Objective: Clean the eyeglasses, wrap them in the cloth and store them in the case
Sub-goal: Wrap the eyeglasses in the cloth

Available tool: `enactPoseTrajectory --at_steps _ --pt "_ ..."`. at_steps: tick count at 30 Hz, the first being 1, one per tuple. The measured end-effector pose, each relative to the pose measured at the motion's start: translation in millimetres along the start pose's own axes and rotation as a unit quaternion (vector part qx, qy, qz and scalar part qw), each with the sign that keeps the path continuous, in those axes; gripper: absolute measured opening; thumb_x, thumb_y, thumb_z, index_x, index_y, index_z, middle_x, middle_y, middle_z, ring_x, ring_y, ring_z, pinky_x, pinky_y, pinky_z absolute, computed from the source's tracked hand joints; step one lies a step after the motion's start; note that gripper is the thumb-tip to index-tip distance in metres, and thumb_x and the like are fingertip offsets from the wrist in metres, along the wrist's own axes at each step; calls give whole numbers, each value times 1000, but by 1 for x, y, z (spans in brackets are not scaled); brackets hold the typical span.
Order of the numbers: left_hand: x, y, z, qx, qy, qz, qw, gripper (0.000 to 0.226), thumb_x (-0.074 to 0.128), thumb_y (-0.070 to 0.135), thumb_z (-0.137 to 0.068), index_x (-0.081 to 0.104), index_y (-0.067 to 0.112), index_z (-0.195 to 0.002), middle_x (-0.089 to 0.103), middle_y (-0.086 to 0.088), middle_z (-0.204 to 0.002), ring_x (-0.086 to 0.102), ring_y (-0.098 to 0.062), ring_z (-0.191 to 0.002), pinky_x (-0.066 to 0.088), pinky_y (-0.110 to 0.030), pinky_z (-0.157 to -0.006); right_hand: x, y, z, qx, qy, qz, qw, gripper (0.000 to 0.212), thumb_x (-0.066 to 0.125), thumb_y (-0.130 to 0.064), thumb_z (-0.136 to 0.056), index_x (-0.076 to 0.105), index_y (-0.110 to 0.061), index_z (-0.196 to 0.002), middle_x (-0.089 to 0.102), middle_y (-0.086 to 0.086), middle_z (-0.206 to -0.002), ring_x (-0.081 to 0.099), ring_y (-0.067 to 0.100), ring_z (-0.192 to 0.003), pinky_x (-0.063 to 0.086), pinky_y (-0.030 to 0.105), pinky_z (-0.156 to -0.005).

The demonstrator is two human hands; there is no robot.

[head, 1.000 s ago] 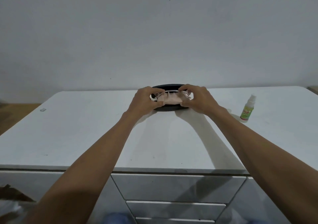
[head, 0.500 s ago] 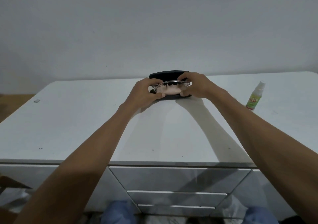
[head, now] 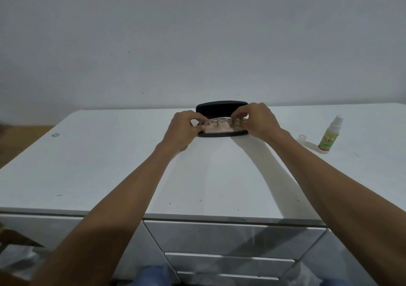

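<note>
A: What is seen on the table (head: 109, 164)?

B: An open black case (head: 222, 107) is stood at the far edge; wrapped eyeglasses (head: 224, 124) are pinched over its tray, the left hand (head: 183, 127) and right hand (head: 259, 121) each closed on an end.

A: What might be spoiled?

B: The cloth (head: 217, 128) could be bunched, so the lid may not be shut.

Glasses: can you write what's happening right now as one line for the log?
step: storing | glasses in cloth, over open case | left hand, right hand hold ends | spray bottle at right
</note>
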State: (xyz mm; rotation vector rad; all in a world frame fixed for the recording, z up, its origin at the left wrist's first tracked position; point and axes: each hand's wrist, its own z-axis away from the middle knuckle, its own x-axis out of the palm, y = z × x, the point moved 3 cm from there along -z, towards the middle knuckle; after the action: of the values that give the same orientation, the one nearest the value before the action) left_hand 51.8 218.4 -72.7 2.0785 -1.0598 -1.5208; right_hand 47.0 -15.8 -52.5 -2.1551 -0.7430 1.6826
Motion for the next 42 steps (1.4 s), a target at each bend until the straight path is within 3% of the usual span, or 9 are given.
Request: enactPoseTrajectory --at_steps 6,9,12,17,19,25,31,38,42 --pt "1 -4 0 -13 27 -15 999 24 78 12 -82 78 35 -90 70 21 -92 54 -14 -54 50 -29 -68 4 -2 0 -8 22 -15 1000 27 66 -10 -83 81 -29 -96 77 -6 -94 69 17 -92 44 27 -69" --pt "1 -3 4 -4 37 -32 999 22 77 13 -82 78 34 -90 72 17 -95 54 -14 -55 50 -31 -65 2 2 3 -11 32 -25 999 27 69 -11 -85 81 -27 -103 79 -6 -103 69 15 -94 46 26 -74" --pt "-1 2 10 26 56 -64 996 19 77 16 -82 79 29 -95 72 13 -102 52 -11 -63 51 -32 -69 -1 5 7 -24 43 -48 998 29 70 -13 -84 80 -23 -109 78 -8 -110 62 7 -81 44 25 -75" --pt "0 15 27 90 52 -116 988 7 79 29 -82 78 27 -89 62 13 -96 51 -6 -74 44 -26 -66 -8 11 19 -48 28 -40 998 3 80 -32 -81 78 -31 -83 71 -13 -82 58 -1 -70 43 28 -63" --pt "1 18 30 97 20 -139 985 8 80 31 -82 79 26 -89 62 11 -95 54 -8 -80 47 -29 -69 -10 14 24 -50 -3 -9 999 9 78 -27 -81 75 -35 -77 70 -15 -78 56 -1 -67 41 27 -64" --pt "-2 15 29 55 1 -164 985 10 75 30 -87 80 26 -94 61 9 -94 58 -16 -95 44 -32 -72 -9 14 31 -56 -14 87 995 18 70 -21 -86 80 -33 -96 78 -9 -97 67 20 -93 51 34 -77" --pt "-1 16 30 85 1 -226 970 15 70 36 -91 76 25 -98 59 5 -97 54 -17 -100 45 -33 -72 -7 5 29 -77 -38 159 984 35 62 -17 -91 69 -35 -120 77 -8 -108 67 26 -103 54 36 -81" --pt "-1 21 35 112 16 -211 971 15 71 29 -91 73 22 -104 60 3 -100 55 -19 -98 40 -31 -69 -7 4 35 -82 -7 142 986 18 65 -20 -87 75 -30 -97 74 -11 -93 61 20 -95 50 35 -73" --pt "1 22 34 102 3 -209 973 15 64 25 -96 76 21 -105 62 1 -104 55 -20 -102 45 -35 -72 -5 4 37 -72 -11 145 987 20 64 -21 -88 77 -32 -97 74 -6 -91 60 22 -95 48 35 -72"
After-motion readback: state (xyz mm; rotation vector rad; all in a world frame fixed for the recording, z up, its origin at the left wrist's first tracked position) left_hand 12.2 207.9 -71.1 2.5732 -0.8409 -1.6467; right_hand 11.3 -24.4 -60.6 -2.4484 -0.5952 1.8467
